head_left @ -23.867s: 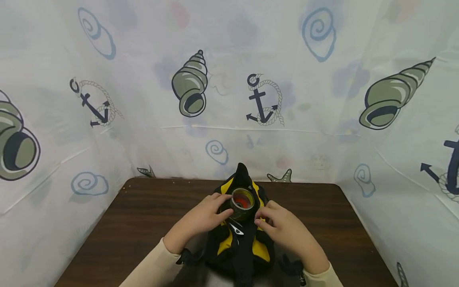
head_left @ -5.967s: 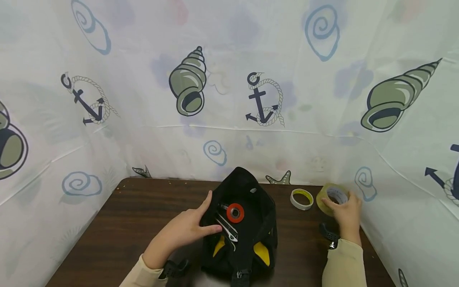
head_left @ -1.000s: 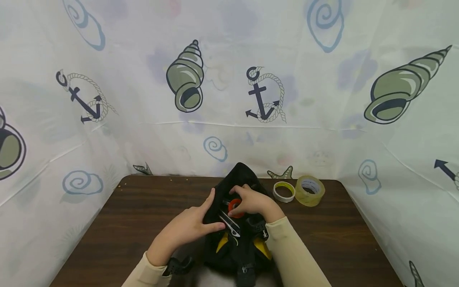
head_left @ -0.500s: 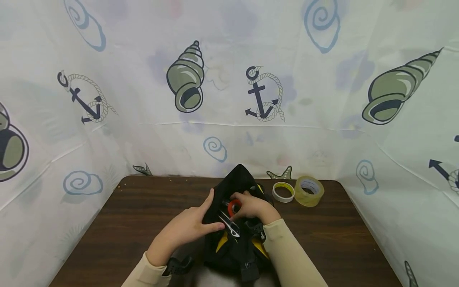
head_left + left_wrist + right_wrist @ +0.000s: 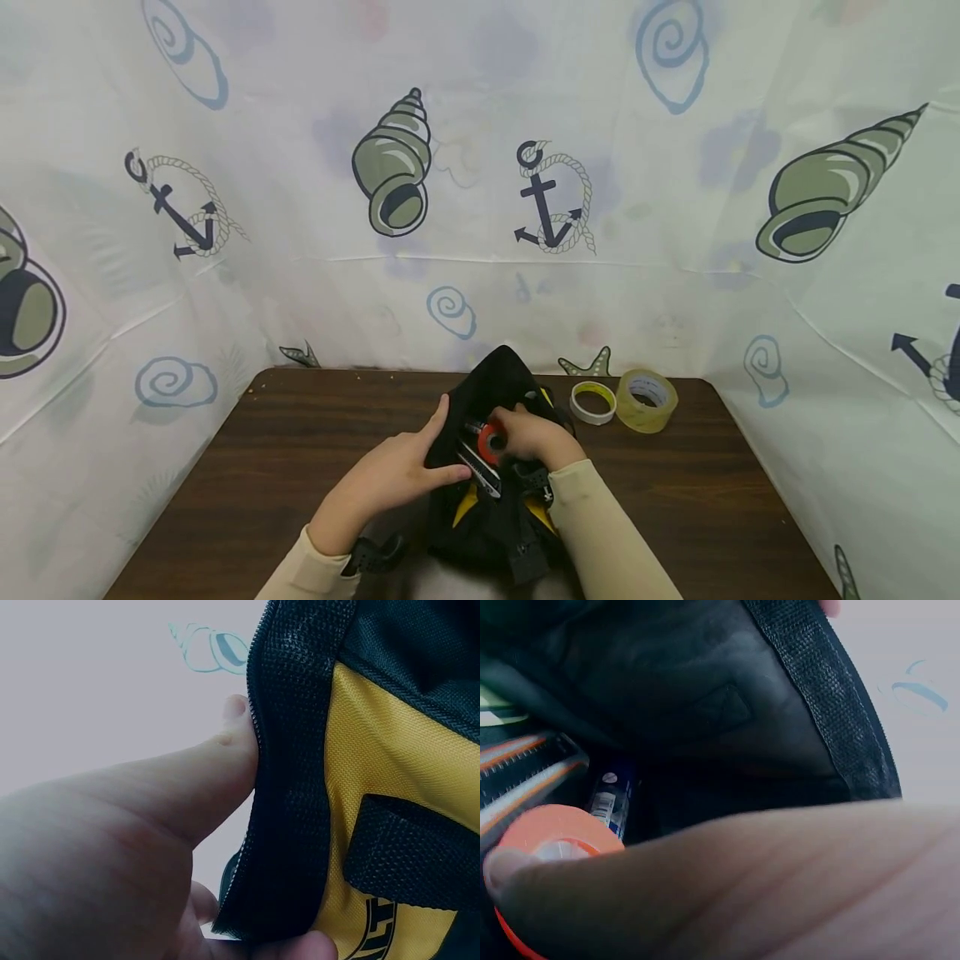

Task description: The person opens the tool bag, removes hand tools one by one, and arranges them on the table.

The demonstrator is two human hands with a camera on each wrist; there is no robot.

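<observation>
A black-and-yellow zippered tool bag [image 5: 491, 379] stands gaping in the middle of the table. At its left rim my left hand [image 5: 382, 475] grips the zippered edge; in the left wrist view the thumb lies on one side and fingertips on the other. My right hand [image 5: 536, 440] reaches inside and pinches an orange-red tape roll [image 5: 559, 819], with a fingertip at its hole. Beside the roll lies a long slim black-and-silver tool [image 5: 480, 471], perhaps a utility knife. A dark blue tube with a barcode label [image 5: 609, 799] sits deeper inside. Several right fingers are hidden.
Behind the right hand, a white tape roll with a yellow inner ring [image 5: 592, 418] lies next to a wide clear tape roll [image 5: 645, 419]. The brown wooden table [image 5: 315, 433] ends at a patterned white cloth [image 5: 480, 317].
Earlier, the right hand held the clear tape roll at the table's right; it now sits beside the white one. Since then the hand has entered the bag, and the orange-red roll has tilted in its fingers.
</observation>
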